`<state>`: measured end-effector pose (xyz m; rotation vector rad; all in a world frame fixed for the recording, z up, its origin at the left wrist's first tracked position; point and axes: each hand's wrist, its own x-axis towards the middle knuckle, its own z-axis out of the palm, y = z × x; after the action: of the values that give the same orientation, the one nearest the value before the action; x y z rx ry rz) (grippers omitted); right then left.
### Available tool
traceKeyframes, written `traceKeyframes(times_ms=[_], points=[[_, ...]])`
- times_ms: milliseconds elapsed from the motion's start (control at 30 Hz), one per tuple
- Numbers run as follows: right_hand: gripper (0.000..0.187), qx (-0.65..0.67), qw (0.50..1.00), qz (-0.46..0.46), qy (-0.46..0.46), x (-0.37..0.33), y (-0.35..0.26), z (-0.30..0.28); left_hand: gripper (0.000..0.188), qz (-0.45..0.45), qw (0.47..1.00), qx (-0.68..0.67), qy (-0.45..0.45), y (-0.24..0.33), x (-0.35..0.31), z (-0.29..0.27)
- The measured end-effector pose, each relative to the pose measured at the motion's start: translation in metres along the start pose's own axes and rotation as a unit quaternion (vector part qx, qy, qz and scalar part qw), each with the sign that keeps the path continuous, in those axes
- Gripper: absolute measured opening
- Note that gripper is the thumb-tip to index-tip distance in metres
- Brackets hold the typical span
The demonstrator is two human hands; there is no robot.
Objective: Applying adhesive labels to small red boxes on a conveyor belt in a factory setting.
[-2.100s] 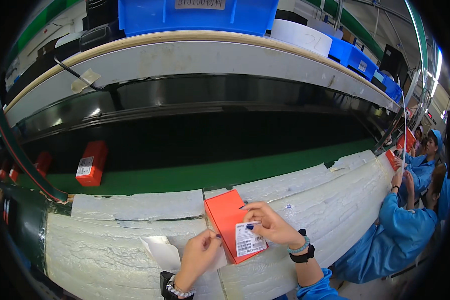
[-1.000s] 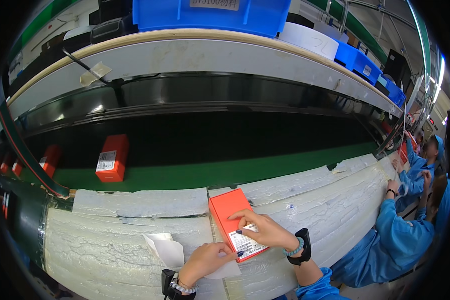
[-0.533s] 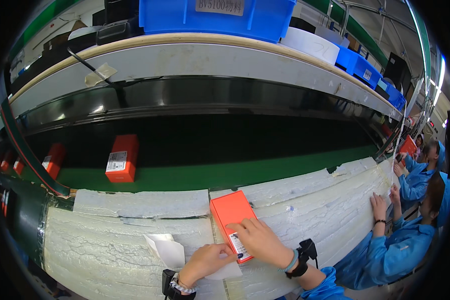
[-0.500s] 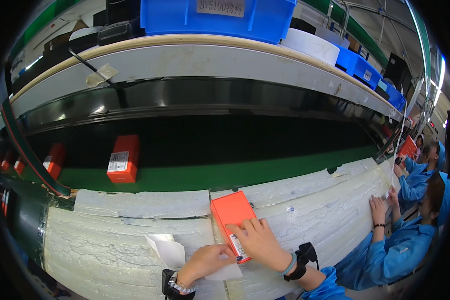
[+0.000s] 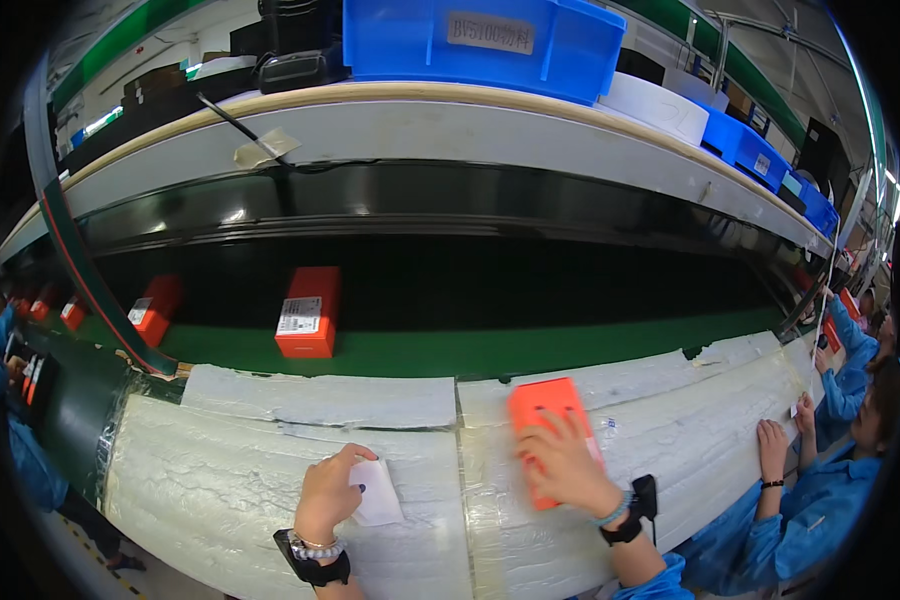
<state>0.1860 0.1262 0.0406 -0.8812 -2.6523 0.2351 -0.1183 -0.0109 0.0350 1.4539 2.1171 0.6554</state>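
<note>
A small orange-red box (image 5: 545, 400) stands tilted on the film-covered bench, slightly blurred. My right hand (image 5: 570, 470) lies over it from above, fingers wrapped across its top and side. To the left, my left hand (image 5: 328, 492) holds a flat piece of white paper (image 5: 380, 505), the thumb resting on it and the index finger at its upper edge. The other fingers are curled and mostly hidden. Both wrists carry a bracelet and a black strapped device.
Beyond the bench (image 5: 230, 480) runs a green conveyor belt (image 5: 450, 340) carrying an orange box (image 5: 308, 315) with a white label, and more boxes farther left. A shelf (image 5: 530, 120) with blue bins (image 5: 490, 45) spans above. Co-workers in blue (image 5: 810, 510) sit at the right.
My right hand has moved the orange box to the right along the bench. My left hand has drawn away from the box and taken hold of the white paper. The view has shifted left.
</note>
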Motion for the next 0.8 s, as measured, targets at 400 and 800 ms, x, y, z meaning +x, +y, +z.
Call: traceKeyframes(times_ms=[400,800], points=[[0.035,-0.193,0.959,0.178,0.107,-0.057,0.087,-0.049,0.078,-0.079,0.978,0.153,0.118,-0.007,-0.006,0.008],[0.05,0.298,0.954,-0.013,-0.026,0.028,-0.042,0.045,0.069,0.048,0.951,-0.283,0.117,0.011,0.026,0.022]])
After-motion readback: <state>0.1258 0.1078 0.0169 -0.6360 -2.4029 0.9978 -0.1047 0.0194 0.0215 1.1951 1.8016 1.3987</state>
